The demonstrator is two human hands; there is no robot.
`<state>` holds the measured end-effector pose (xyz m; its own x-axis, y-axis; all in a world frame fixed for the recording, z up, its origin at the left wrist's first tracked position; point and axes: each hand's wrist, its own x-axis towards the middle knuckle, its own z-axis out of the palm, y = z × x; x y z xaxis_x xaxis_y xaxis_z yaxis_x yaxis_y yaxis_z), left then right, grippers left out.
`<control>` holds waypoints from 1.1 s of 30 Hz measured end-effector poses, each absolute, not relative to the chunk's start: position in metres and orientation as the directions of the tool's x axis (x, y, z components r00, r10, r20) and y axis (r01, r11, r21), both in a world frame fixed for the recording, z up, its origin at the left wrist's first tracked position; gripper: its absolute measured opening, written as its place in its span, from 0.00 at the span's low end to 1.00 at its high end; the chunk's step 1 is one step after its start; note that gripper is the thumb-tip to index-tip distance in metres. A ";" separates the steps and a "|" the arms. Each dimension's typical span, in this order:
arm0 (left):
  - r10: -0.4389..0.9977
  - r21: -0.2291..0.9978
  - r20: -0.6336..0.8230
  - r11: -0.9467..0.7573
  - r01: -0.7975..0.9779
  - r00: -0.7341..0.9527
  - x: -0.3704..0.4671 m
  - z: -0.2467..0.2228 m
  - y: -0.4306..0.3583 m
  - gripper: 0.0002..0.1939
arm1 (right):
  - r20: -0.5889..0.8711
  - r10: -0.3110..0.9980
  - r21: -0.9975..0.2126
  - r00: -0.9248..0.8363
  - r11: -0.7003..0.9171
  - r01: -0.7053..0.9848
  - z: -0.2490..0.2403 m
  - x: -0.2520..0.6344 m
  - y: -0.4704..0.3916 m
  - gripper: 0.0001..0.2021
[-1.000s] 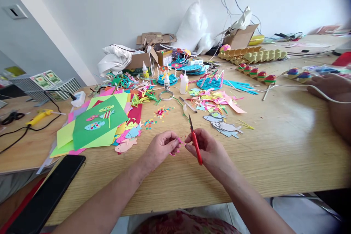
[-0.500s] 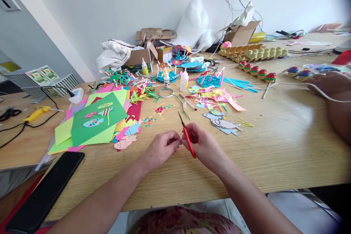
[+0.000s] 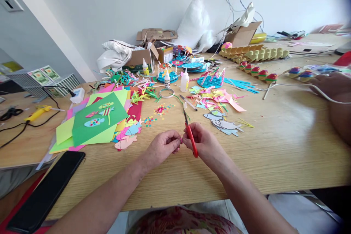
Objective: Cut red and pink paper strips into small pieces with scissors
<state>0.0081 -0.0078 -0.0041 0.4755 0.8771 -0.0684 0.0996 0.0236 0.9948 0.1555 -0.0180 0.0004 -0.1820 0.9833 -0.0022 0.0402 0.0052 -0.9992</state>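
Red-handled scissors [image 3: 192,142] rest in my right hand [image 3: 204,142], their dark blades pointing away from me. The thumb and forefinger of my left hand [image 3: 164,145] pinch a small pink piece [image 3: 181,140], mostly hidden by the fingers; it looks like paper. My right fingertips meet it from the other side. Both hands are just above the wooden table [image 3: 170,182]. Beyond them lie small coloured paper dots [image 3: 149,120]. Paper fish [image 3: 125,142] are to the left, and grey-blue fish cut-outs [image 3: 226,124] to the right.
Coloured sheets with a green one [image 3: 82,128] on top lie left, near a black phone [image 3: 46,190] and a yellow glue gun [image 3: 38,112]. Glue bottles [image 3: 184,81], paper scraps [image 3: 216,98] and egg cartons [image 3: 263,54] stand farther back. Another person's hand [image 3: 327,84] rests at right.
The scissors in my right hand have swung slightly, so their tips point more straight ahead instead of to the left. My hands have barely moved.
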 end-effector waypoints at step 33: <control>0.936 0.993 -0.005 0.047 -0.111 0.353 0.008 0.007 -0.012 0.09 | 0.052 0.974 -0.673 -0.221 0.198 0.713 0.006 0.163 -0.057 0.11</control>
<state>0.0080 -0.0118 0.0066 0.3526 0.9358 -0.0051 -0.1111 0.0473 0.9927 0.1627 -0.0568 0.0064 -0.2211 0.9739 0.0516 0.7127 0.1975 -0.6731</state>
